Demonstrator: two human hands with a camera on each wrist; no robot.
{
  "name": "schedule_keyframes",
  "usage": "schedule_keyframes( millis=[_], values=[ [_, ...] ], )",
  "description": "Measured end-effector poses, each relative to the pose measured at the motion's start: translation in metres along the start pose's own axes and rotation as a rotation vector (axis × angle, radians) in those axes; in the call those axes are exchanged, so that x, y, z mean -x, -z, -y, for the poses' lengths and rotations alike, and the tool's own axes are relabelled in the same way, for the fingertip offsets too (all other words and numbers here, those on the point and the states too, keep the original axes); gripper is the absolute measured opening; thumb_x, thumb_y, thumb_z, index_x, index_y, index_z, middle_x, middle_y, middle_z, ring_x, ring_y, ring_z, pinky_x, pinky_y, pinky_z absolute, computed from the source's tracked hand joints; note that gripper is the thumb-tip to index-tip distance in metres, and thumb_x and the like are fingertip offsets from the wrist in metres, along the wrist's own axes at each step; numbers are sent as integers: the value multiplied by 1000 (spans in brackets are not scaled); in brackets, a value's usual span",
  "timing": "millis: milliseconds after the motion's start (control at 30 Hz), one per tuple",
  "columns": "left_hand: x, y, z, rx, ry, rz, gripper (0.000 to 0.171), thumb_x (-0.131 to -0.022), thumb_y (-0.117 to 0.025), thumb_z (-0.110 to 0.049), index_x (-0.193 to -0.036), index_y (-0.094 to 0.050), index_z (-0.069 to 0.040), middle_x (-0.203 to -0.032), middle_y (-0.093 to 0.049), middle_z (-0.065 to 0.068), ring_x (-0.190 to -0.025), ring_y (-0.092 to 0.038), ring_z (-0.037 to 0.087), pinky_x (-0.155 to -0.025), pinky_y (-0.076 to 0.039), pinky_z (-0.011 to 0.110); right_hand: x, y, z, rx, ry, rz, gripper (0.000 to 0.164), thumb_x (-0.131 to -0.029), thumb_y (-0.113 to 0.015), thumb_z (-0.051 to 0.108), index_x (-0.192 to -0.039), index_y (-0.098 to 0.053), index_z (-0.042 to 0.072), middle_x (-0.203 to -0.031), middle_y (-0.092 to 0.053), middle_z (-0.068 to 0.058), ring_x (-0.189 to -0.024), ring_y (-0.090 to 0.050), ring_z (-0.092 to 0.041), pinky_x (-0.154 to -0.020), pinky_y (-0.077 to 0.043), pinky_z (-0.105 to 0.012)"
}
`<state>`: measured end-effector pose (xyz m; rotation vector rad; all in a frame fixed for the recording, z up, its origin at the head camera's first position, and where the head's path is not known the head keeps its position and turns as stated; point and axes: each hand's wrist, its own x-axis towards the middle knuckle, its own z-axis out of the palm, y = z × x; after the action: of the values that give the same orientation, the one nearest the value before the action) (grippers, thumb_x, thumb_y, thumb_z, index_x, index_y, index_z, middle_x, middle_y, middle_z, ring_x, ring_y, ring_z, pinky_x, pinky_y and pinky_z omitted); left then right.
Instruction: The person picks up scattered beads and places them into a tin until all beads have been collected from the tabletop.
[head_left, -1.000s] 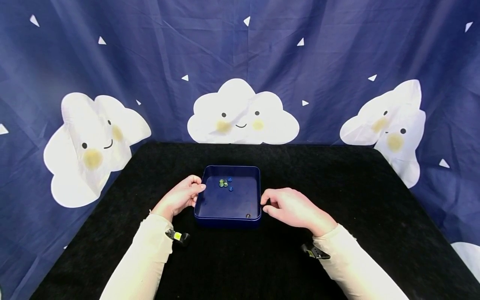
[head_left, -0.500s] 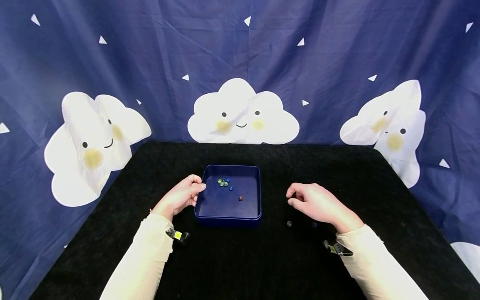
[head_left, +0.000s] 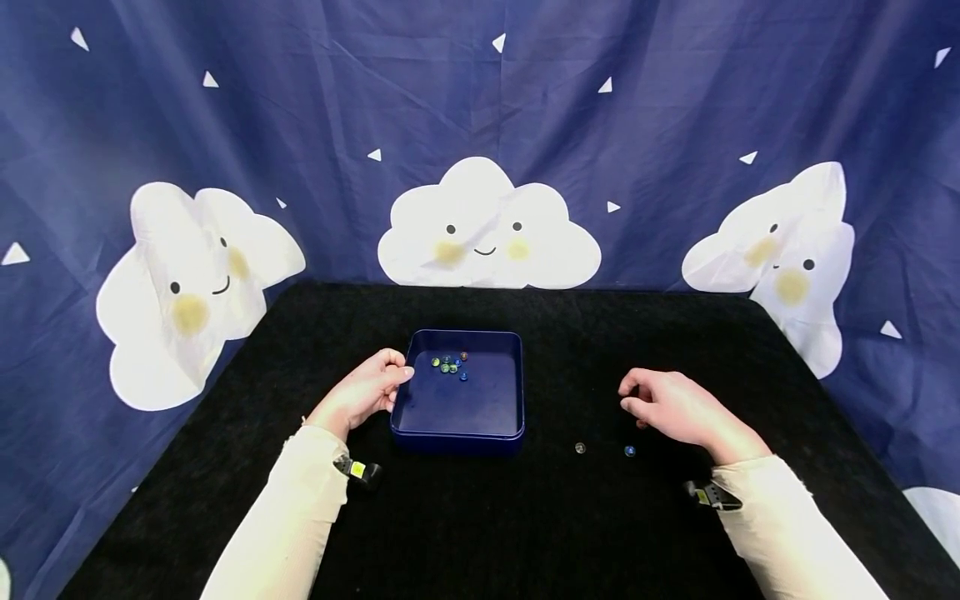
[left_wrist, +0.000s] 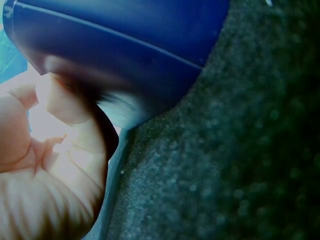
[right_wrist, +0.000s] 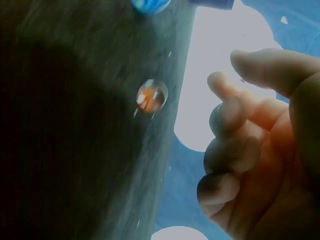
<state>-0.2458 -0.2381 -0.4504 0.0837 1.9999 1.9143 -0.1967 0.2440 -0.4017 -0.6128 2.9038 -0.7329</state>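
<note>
My left hand (head_left: 363, 392) grips the left wall of a shallow, square, dark blue box (head_left: 457, 435), thumb over the rim; the left wrist view shows its fingers against the side of the box (left_wrist: 135, 65). Several small glass marbles (head_left: 446, 367), green and blue, lie toward the back inside, with a reddish marble (head_left: 464, 356) behind them. My right hand (head_left: 686, 412) hovers over the cloth well right of the box, thumb and index fingertips apart, other fingers loosely curled, holding nothing. An orange-and-clear marble (right_wrist: 152, 96) lies near it, mostly hidden under the hand in the head view.
On the black cloth (head_left: 480, 525) between box and right hand lie a clear marble (head_left: 580, 447) and a blue marble (head_left: 630, 451). A dark blue curtain (head_left: 645, 83) with white clouds hangs behind the table and along both sides.
My right hand has moved right from the box's right wall, uncovering marbles on the cloth. Inside the box, the reddish marble has rolled from the front to the back. The left hand stays put.
</note>
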Motion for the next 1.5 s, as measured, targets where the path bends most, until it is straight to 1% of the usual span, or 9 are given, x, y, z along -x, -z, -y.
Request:
schedule_keyframes(
  millis=[167, 267, 400, 533, 633, 833, 1000, 1133, 1500],
  values=[
    [1, 0, -1, 7, 5, -7, 22, -102, -58, -12, -113, -39, -7, -74, -48, 3, -58, -48, 11, -52, -48, 23, 4, 5, -11, 4, -38, 24, 9, -93, -69, 18, -101, -64, 18, -69, -65, 13, -61, -55, -6, -60, -42, -30],
    [2, -1, -1, 7, 3, -3, 22, -102, -57, -12, -113, -39, -7, -74, -48, 2, -58, -48, 10, -52, -48, 23, 6, 6, -16, 4, -37, 34, 11, -92, -70, 18, -101, -64, 17, -72, -66, 14, -61, -54, -5, -60, -41, -29],
    [2, -1, -2, 9, 4, 4, 21, -102, -57, -12, -113, -39, -7, -74, -49, 1, -58, -48, 10, -52, -48, 23, 9, 6, -21, 25, -19, 55, 15, -88, -74, 21, -99, -65, 18, -69, -61, 14, -60, -50, -5, -61, -41, -29],
    [1, -1, -2, 16, 6, 3, 21, -102, -57, -12, -112, -39, -7, -74, -49, 1, -58, -49, 10, -52, -49, 23, 10, 3, -22, 43, 8, 90, 15, -84, -77, 21, -90, -63, 22, -65, -53, 13, -59, -47, -5, -60, -40, -29],
    [1, -1, -2, 17, 4, -1, 20, -102, -57, -11, -112, -40, -8, -73, -49, 1, -57, -49, 10, -52, -49, 23, 9, -1, -22, 48, 25, 116, 19, -83, -78, 19, -84, -60, 24, -65, -53, 15, -59, -46, -4, -59, -39, -28],
    [1, -2, 0, 7, 0, 7, 22, -102, -58, -12, -112, -39, -7, -73, -47, 1, -58, -47, 10, -52, -48, 23, 7, -3, -19, 91, 46, 100, 20, -82, -78, 17, -82, -60, 25, -63, -50, 16, -59, -45, -3, -59, -39, -27],
    [-1, -1, 0, -8, -6, 5, 24, -102, -58, -13, -112, -38, -6, -74, -47, 1, -59, -47, 9, -52, -48, 23, 4, -2, -7, 70, 74, 57, 15, -85, -74, 16, -85, -63, 25, -63, -49, 15, -58, -46, -4, -58, -39, -27],
    [0, -1, 0, -9, -3, 11, 24, -102, -58, -13, -113, -38, -6, -74, -48, 1, -59, -48, 9, -52, -48, 23, -1, -4, 7, 64, 114, 33, 16, -87, -73, 12, -89, -63, 25, -64, -49, 16, -58, -46, -3, -58, -41, -28],
    [0, -1, -2, 2, -2, 18, 24, -102, -59, -14, -112, -38, -7, -73, -48, 2, -59, -48, 9, -52, -48, 23, -21, -19, 50, 40, 220, 28, 18, -90, -72, 13, -98, -64, 27, -65, -50, 19, -57, -48, 0, -60, -44, -27]
  ],
)
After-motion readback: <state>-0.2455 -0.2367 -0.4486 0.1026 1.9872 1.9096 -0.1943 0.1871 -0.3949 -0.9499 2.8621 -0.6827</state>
